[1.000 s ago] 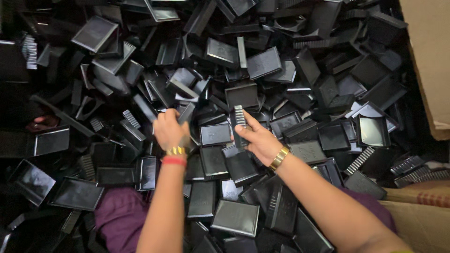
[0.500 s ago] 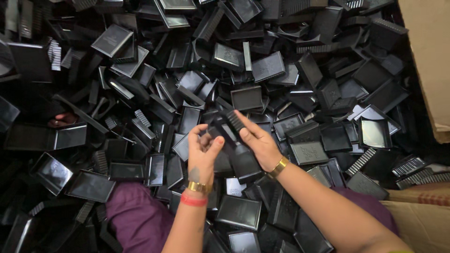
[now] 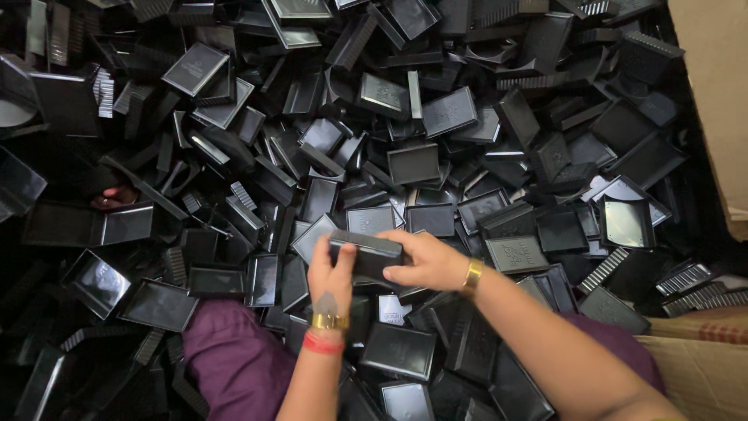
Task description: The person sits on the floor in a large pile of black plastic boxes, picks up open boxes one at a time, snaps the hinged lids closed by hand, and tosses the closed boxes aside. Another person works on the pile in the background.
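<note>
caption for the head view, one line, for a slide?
Left hand and right hand press a closed black plastic box together above a heap of loose black trays.

surface: a heap of black plastic trays (image 3: 413, 162) and lids fills my whole work area | edges: brown cardboard (image 3: 713, 93) at my right | my purple-clad lap (image 3: 234, 359) half-buried underneath

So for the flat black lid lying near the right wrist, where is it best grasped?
Probably by its two long edges, coming from above: the flat black lid lies face up on the pile, rim exposed, beside the right hand. Both hands already hold the black box.
</note>
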